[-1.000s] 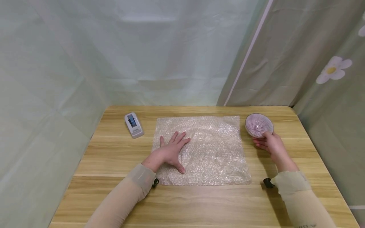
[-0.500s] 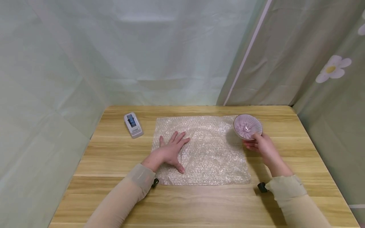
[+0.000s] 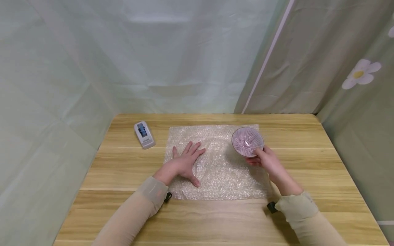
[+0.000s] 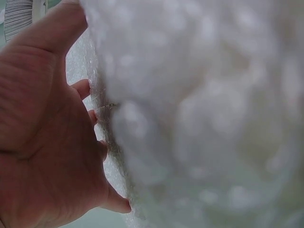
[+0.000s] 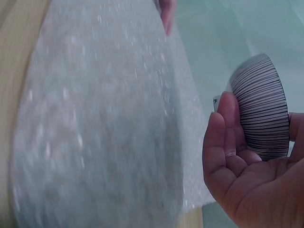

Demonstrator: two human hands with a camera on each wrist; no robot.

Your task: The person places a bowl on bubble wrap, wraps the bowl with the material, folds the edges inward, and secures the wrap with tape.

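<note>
A sheet of bubble wrap [image 3: 215,177] lies flat on the wooden table. My left hand [image 3: 185,165] rests on its left part with fingers spread; the left wrist view shows the palm raised and the fingertips touching the wrap. My right hand [image 3: 271,164] holds a small bowl [image 3: 246,138] over the right part of the wrap, thumb inside the rim and fingers underneath. Inside, the bowl is purple with pale radiating lines, and its opening tilts a little. The right wrist view shows the bowl's outside [image 5: 263,111], white with thin dark stripes, with fingers around the foot.
A grey-white handheld device [image 3: 144,135] with a dark window lies at the table's back left. The wooden table [image 3: 215,222] has curtains [image 3: 172,68] close behind it and along both sides.
My right hand has carried the bowl leftward, from beside the bubble wrap's right edge to above its right part. The left hand has stayed in place on the wrap.
</note>
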